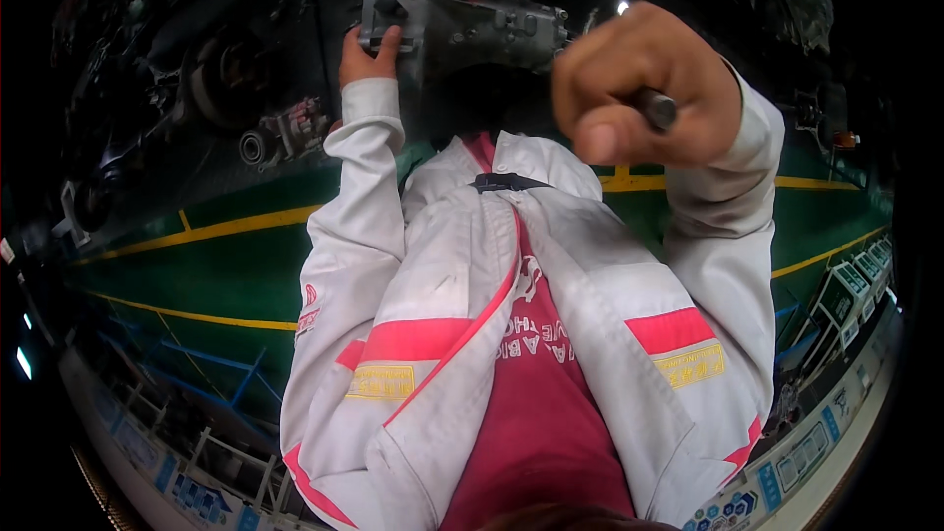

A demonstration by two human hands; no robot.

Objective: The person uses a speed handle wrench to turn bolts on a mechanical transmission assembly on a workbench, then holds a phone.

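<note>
A grey cast-metal gearbox housing [497, 20] lies across the top of the view. My left hand [371, 56] grips its left end, thumb and fingers on the lower corner. My right hand [644, 79] is raised close to the camera at the right, in front of the housing's right part. It is closed round a dark metal rod [659, 110], whose round end points up at me; the rest of the rod is hidden behind the hand.
A smaller metal assembly [275, 138] and a dark round hub [221, 84] lie to the left. The green floor [216, 256] has yellow lines. Blue metal rails [226, 362] stand lower left, and white equipment [848, 285] stands at the far right.
</note>
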